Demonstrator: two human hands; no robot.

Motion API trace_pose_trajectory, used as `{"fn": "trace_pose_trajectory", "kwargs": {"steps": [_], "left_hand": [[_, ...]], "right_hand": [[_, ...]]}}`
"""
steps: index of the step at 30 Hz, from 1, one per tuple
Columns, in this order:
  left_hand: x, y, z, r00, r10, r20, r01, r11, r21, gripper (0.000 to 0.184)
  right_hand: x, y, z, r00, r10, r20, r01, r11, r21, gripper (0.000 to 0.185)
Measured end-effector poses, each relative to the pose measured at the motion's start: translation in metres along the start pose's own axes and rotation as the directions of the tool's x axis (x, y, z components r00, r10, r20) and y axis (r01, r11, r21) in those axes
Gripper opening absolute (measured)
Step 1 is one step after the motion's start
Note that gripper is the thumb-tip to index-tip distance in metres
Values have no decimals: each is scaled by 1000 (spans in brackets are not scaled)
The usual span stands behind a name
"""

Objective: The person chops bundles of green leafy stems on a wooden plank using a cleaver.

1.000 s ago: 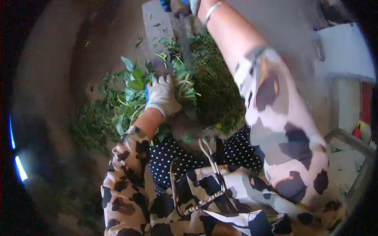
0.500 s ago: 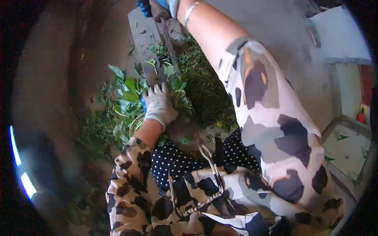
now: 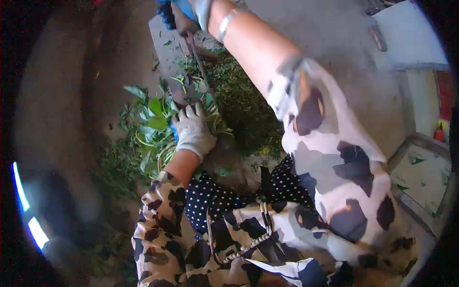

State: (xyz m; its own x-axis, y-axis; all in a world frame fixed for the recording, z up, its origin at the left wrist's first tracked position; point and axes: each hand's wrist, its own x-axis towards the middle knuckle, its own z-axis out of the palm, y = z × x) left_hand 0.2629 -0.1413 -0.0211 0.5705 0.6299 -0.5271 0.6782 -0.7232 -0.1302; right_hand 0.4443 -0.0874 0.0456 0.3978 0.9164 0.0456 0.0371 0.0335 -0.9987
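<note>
My left hand (image 3: 192, 130), in a grey-white glove with blue on it, presses down on a bunch of leafy greens (image 3: 155, 117), its fingers curled over the stems. Under the bunch lies a long wooden board (image 3: 165, 45). At the top of the view my right hand (image 3: 184, 13), in a blue and white glove, is closed round the handle of a large knife. The dark knife blade (image 3: 202, 67) reaches back toward me along the board's right side, its tip close to the greens by my left fingers. Cut stems and leaf bits (image 3: 181, 81) lie on the board.
Chopped greens (image 3: 246, 91) are heaped on the floor right of the board, with more leaves (image 3: 119, 160) on its left. A pale slab-topped block (image 3: 413, 38) stands far right. Below it is a framed pale panel (image 3: 423, 177), near a small red bottle (image 3: 438, 133).
My right hand and the knife have shifted slightly left, and the blade now shows as a narrow edge beside the greens. My left hand stays on the bunch.
</note>
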Motion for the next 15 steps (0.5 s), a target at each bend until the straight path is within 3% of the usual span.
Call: {"fn": "trace_pose_trajectory", "kwargs": {"steps": [2, 4, 5, 6, 7, 8, 9, 10, 12, 15], "left_hand": [[12, -6, 0, 998, 13, -54, -15, 999, -40, 90], [18, -11, -13, 998, 1, 69, 3, 999, -52, 89], [13, -10, -6, 1000, -20, 18, 21, 999, -50, 87], [16, -12, 6, 999, -35, -10, 34, 997, -65, 86], [45, -23, 63, 980, 44, -195, -100, 953, -286, 86], [73, -36, 117, 923, 82, -377, -262, 850, -456, 86], [71, -39, 112, 946, 105, -306, -260, 811, -524, 85], [21, -18, 34, 988, 41, -150, -58, 992, -112, 86], [4, -4, 24, 982, 38, -185, -39, 999, -2, 87], [1, 2, 4, 993, 43, -114, -46, 999, -20, 86]], "right_hand": [[2, 4, 3, 982, -188, -23, 180, 962, -207, 27], [2, 9, 9, 929, -370, 11, 341, 843, -416, 27], [-39, 8, 21, 977, -93, -193, 120, 983, 136, 23], [-79, 26, 26, 958, 50, -283, -50, 999, 8, 17], [-121, 35, 45, 910, -292, -296, 333, 937, 102, 15], [-147, 36, 44, 972, -229, -56, 233, 969, 81, 14], [-139, 33, 41, 982, -177, -64, 182, 980, 84, 14], [-122, 29, 34, 990, -126, -69, 132, 986, 97, 14], [-49, 5, 10, 998, 66, -24, -68, 991, -115, 18], [36, -2, -3, 992, -6, 127, 22, 992, -123, 19]]}}
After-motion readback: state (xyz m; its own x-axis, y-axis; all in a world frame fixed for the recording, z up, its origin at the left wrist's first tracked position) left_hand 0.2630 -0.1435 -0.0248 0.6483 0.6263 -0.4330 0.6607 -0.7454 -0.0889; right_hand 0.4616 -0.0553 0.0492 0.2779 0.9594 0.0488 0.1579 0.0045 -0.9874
